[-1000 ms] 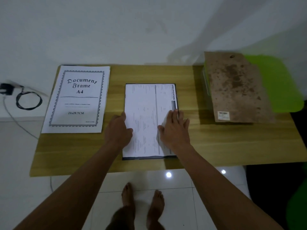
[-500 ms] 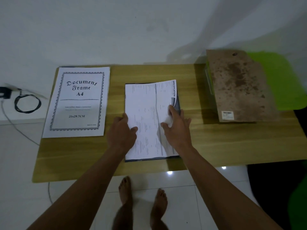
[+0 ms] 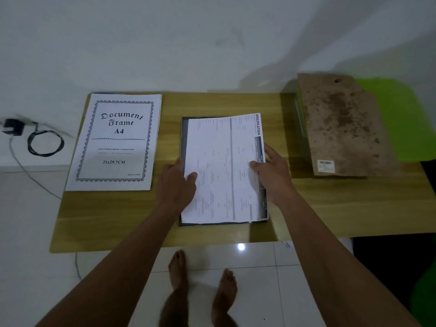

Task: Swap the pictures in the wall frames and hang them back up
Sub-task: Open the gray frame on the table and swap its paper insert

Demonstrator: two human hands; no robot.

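A white printed sheet (image 3: 221, 166) marked "SPECIFICATION" is raised off the dark frame (image 3: 184, 138) in the middle of the wooden table (image 3: 330, 204). My left hand (image 3: 175, 182) pinches the sheet's left edge, thumb on top. My right hand (image 3: 273, 171) grips its right edge. The sheet has slid right, so the frame's left strip shows. A second sheet (image 3: 115, 140) reading "Document Frame A4" lies flat on the table's left. A stained brown backing board (image 3: 344, 123) rests at the right, over a frame partly hidden beneath it.
A white wall stands right behind the table. A black cable coil (image 3: 44, 142) with a plug lies on the ledge at the left. A green patch (image 3: 401, 119) shows behind the brown board. My bare feet stand on white tiles below the table's front edge.
Both hands went from pressing flat on the sheet to gripping its two side edges. The sheet has lifted and shifted right, uncovering the frame's left strip.
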